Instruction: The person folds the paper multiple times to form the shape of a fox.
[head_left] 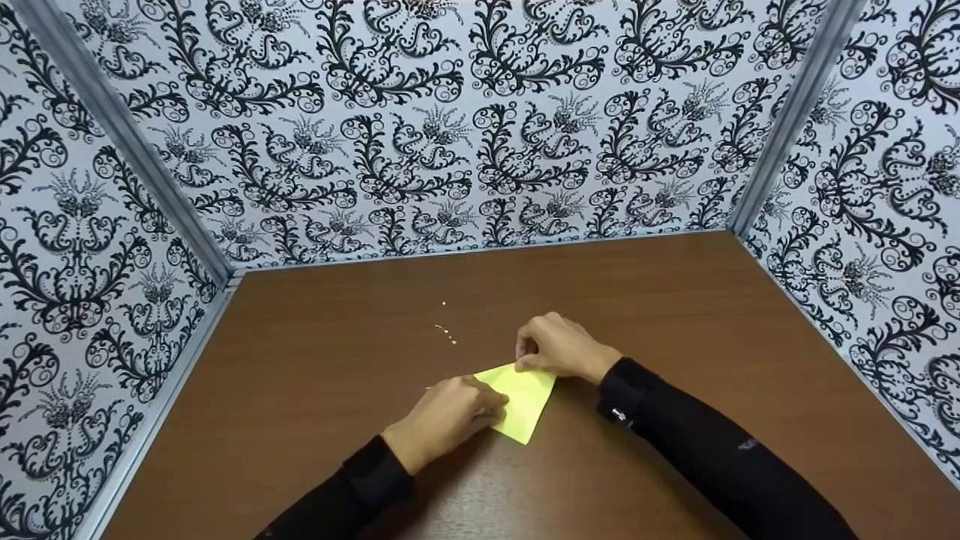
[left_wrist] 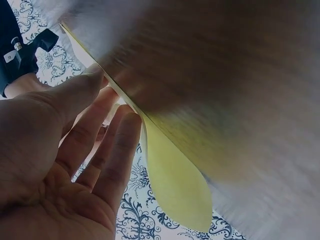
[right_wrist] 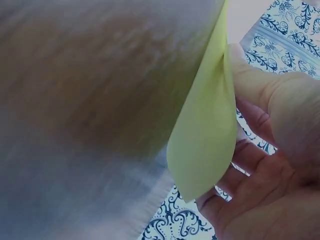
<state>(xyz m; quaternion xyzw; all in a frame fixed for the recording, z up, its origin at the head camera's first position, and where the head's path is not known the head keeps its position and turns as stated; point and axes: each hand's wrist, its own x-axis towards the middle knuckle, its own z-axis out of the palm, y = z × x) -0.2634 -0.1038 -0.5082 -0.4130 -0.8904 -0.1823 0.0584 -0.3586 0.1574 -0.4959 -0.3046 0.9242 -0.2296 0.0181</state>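
Observation:
A sheet of yellow paper (head_left: pixel 526 401) lies on the brown tabletop between the two hands. Bent over on itself, it makes a rounded loop, seen from the side in the left wrist view (left_wrist: pixel 177 180) and again in the right wrist view. My left hand (head_left: pixel 454 411) holds the paper's left side, thumb and fingertips against it. At the far right corner, my right hand (head_left: pixel 559 346) pinches the paper between thumb and curled index finger. The right wrist view shows the right thumb (right_wrist: pixel 250 75) along the paper's edge, its other fingers loosely bent behind the loop.
Several small white specks (head_left: pixel 448 335) dot the brown table (head_left: pixel 337 322) beyond the left hand. Walls with black scroll patterns (head_left: pixel 420 135) enclose the table at the back and both sides, joined by grey metal posts (head_left: pixel 787 112).

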